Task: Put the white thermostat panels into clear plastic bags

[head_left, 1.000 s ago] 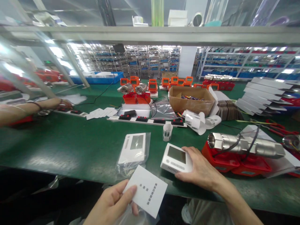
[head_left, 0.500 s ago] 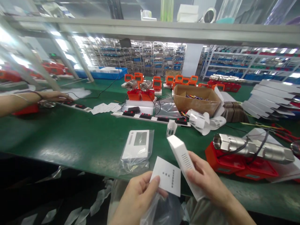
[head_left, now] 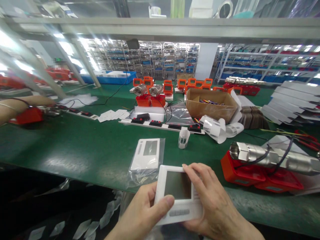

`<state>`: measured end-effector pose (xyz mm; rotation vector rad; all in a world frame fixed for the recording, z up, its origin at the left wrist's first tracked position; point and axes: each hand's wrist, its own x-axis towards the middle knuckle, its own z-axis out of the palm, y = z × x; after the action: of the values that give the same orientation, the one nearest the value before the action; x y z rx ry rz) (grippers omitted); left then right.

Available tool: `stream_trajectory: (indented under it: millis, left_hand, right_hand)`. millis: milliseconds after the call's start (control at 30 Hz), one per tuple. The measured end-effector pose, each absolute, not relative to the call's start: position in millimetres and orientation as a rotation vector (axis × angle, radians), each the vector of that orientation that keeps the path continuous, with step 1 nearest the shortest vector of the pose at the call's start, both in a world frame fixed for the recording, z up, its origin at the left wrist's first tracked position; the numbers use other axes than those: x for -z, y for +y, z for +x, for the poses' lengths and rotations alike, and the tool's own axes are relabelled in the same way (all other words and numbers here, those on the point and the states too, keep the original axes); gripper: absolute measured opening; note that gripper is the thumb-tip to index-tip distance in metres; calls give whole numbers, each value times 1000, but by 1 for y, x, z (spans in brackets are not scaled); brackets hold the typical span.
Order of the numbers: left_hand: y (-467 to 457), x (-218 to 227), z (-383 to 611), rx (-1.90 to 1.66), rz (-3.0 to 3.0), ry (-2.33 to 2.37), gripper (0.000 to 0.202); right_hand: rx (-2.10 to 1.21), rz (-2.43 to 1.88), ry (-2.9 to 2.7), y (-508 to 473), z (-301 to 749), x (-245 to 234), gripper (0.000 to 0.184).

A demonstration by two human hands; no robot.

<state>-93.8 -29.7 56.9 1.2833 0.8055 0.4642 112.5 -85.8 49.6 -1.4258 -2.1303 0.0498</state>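
At the near edge of the green bench (head_left: 87, 146), the white device (head_left: 176, 186) sits screen-up between two hands! Left hand (head_left: 142, 210) clamps its left side, thumb across the face; right hand (head_left: 212, 200) clasps the right. Looks like a steadying step; next likely calls for even pressure. Just beyond, a bagged unit (head_left: 147, 156) lies flat.

Seeing a cardboard box (head_left: 212, 111) sitting on the green surface (head_left: 75, 143) just behind curled white label strips (head_left: 216, 130), a metal fitting (head_left: 282, 160) lying over red housings (head_left: 241, 173), orange-framed units (head_left: 167, 87) standing farther back, a blue tray (head_left: 112, 80) resting behind at left, and a shelf beam (head_left: 160, 30) spanning overhead.
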Motion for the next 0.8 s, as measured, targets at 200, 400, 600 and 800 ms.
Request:
stream_trajectory:
  millis: [200,400,600,800]
  left_hand:
    - [-27,-62,-93,-521,1717,874,24]
    - [-25,-56,-87,-512,2071,618,28]
    - [-11,-74,-80,-574,2091,671,29]
    - [-11,-102,-73,-1401,1981,1109,12]
  right_hand:
    - [-135,-1423,-2164,-88,133,-63,96]
    - [-732,-1450,-2080,-90,153,-87,25]
    - [-1003,-1593,-1807,-106,158,-84,23]
    - [-1004,-1547,-1074,-155,188,-57,34]
